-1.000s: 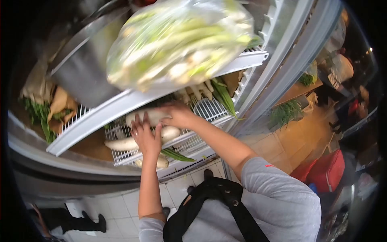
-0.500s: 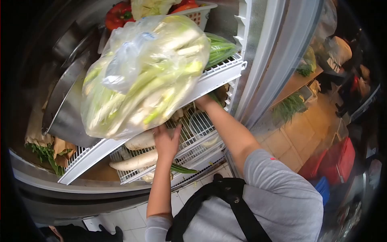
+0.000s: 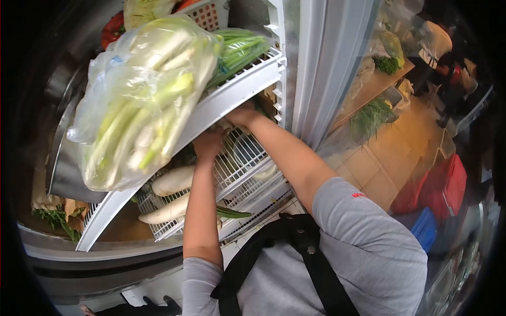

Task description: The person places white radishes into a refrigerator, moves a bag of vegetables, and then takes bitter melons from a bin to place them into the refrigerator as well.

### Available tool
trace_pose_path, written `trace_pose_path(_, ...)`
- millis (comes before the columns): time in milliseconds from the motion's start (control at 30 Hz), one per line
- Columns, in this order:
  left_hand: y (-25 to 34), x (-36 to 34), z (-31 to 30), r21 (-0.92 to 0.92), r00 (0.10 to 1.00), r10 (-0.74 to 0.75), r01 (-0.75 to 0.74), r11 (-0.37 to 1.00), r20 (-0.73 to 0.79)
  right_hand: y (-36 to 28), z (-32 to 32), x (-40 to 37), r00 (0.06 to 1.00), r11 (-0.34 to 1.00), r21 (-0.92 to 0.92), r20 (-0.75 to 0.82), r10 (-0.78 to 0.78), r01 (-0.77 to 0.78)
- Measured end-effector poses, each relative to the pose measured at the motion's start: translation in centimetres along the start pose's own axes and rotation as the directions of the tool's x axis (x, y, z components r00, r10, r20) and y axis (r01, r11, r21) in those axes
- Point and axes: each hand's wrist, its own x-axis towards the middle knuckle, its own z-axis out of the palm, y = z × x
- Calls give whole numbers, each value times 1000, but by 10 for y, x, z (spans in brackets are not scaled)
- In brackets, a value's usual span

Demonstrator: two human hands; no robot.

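Both my arms reach into a fridge, under a white wire shelf [image 3: 232, 100]. My left hand [image 3: 209, 142] is at a lower rack [image 3: 240, 163], partly in shadow, its fingers hidden. Further right, my right hand [image 3: 243, 117] sits under the shelf edge, fingers also out of sight. Whatever either hand touches cannot be made out. White radishes [image 3: 174, 180] and a long green vegetable [image 3: 232, 212] lie on the lower rack beside my left forearm. Above, a clear plastic bag [image 3: 142, 105] of pale stalks rests on the upper shelf, next to bagged green vegetables [image 3: 240, 50].
Metal pots [image 3: 79, 163] and paper-wrapped greens [image 3: 58, 224] stand at the left. A white basket [image 3: 208, 15] is at the top. The door frame [image 3: 329, 63] rises on my right. Beyond are a table [image 3: 369, 92], a red bag [image 3: 443, 184] and a person [image 3: 436, 42].
My left hand has moved deeper under the upper shelf, closer to my right hand. The view has shifted, so the fridge and the bag of stalks appear further left.
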Motion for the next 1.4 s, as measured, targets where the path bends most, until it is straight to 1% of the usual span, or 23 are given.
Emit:
trace_pose_path(33,-18,8,7,-216,999,34,-35,976,-4,-1,-4,-1,1000,994,-105,3,-5,5)
trace_pose_path(100,-61,30,25,-327,997,-2,-23,945,-76,-10,-12,-9,1000,970,-242,24,8,-2)
trace_pose_path(167,-57,36,13,-479,972,-222,233,846,80,-26,-26,-24,994,969,-238,78,80,-60)
trace_pose_path(200,-53,35,6,-694,946,-263,319,645,190,-29,-27,-29,992,978,-188,71,104,-89)
trace_pose_path(267,-39,36,-1,-723,845,-459,495,481,273,-14,-12,-21,991,986,-107,28,129,-125)
trace_pose_path(333,-42,33,10,-664,852,-472,489,565,226,-12,-12,-21,989,986,-91,39,144,-140)
trace_pose_path(367,-41,36,14,-637,862,-468,474,607,195,-13,-12,-20,986,984,-85,39,163,-159)
trace_pose_path(467,-53,26,28,-625,996,-84,71,777,8,-34,-36,-54,971,974,-48,82,224,-221)
trace_pose_path(500,-56,29,28,-525,996,-91,87,846,17,-44,-43,-70,946,947,-127,97,309,-296)
trace_pose_path(567,-64,28,29,-566,1000,-7,-10,824,-27,-46,-42,-121,974,982,-97,-169,147,-165)
trace_pose_path(600,-81,35,31,-389,995,-59,22,921,-85,-42,-41,-149,953,997,-48,-300,43,-60)
trace_pose_path(667,-76,16,29,-124,986,27,-48,991,-167,-38,-50,-212,913,990,44,-395,-106,134)
trace_pose_path(700,-51,-5,12,-50,972,153,-164,985,-178,-26,-41,-241,919,988,89,-385,-86,130)
trace_pose_path(800,-16,-59,0,-16,934,324,-330,944,-152,-1,-39,-333,958,953,219,-146,245,-210)
trace_pose_path(867,-8,-93,3,-119,919,381,-392,912,-103,24,-23,-402,857,861,170,-117,501,-480)
trace_pose_path(967,-3,-136,7,-278,903,428,-419,864,-31,70,18,-529,586,609,141,-173,791,-781)
trace_pose_path(1067,2,-169,12,-374,878,475,-425,824,50,83,45,-659,140,138,-63,-14,990,-988)
trace_pose_path(1100,2,-178,15,-386,864,496,-431,816,84,75,37,-689,-43,-66,127,177,983,-990)
trace_pose_path(1133,2,-188,17,-397,848,516,-437,807,117,71,35,-709,-249,-310,327,217,944,-893)
trace_pose_path(1167,2,-200,19,-436,818,549,-437,787,172,68,36,-726,-159,-62,601,-109,981,-797)
trace_pose_path(1200,7,-211,21,-454,793,570,-436,777,216,57,31,-735,-150,254,729,-439,886,-636)
trace_pose_path(1300,26,-243,28,-556,709,624,-389,734,329,45,-16,-721,-367,-40,933,-101,925,-357)
trace_pose_path(1400,43,-276,36,-614,631,689,-397,682,357,68,13,-728,-462,35,905,-250,851,-425)
